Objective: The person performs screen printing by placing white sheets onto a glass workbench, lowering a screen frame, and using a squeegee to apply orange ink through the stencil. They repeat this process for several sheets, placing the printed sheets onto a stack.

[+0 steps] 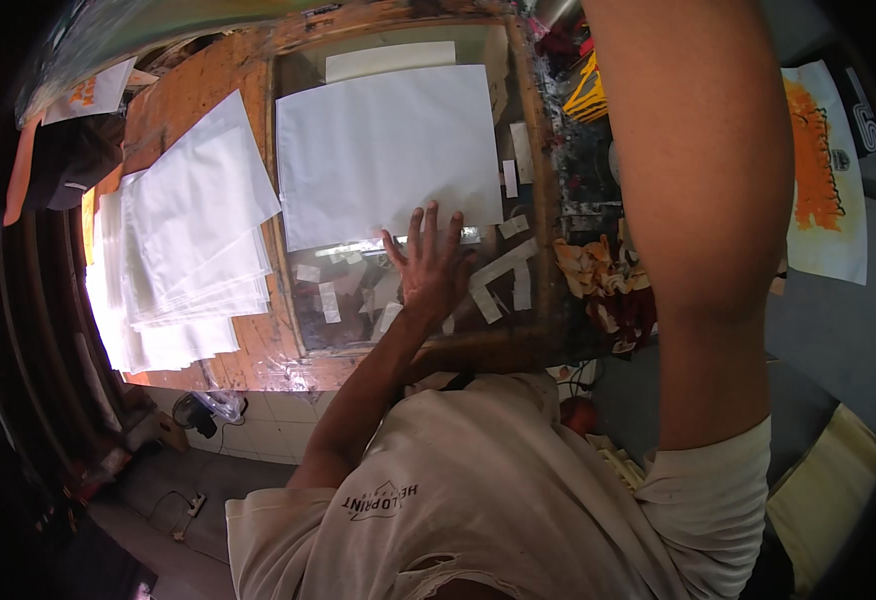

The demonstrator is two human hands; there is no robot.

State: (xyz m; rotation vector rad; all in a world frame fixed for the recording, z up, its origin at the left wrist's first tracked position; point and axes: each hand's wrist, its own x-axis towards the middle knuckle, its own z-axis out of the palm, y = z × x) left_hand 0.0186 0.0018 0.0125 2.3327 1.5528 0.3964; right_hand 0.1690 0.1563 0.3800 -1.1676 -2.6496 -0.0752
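Note:
My left hand (430,262) is spread out, its fingertips resting on the near edge of a white sheet (388,150) and its palm over the glass just below. The sheet looks like thin plastic or fabric and lies flat. It covers much of a glass panel (363,325) set in a worn wooden frame (423,355). Bits of pale tape (503,275) are stuck about the glass near my wrist. My right arm (703,200) reaches up past the top edge of the picture, so its hand is out of sight.
A fanned stack of white sheets (193,230) lies on the wooden table to the left. Crumpled stained rags (598,268) sit right of the frame. A white sheet with an orange print (823,170) is at the far right. Below the table stands a small black fan (194,414).

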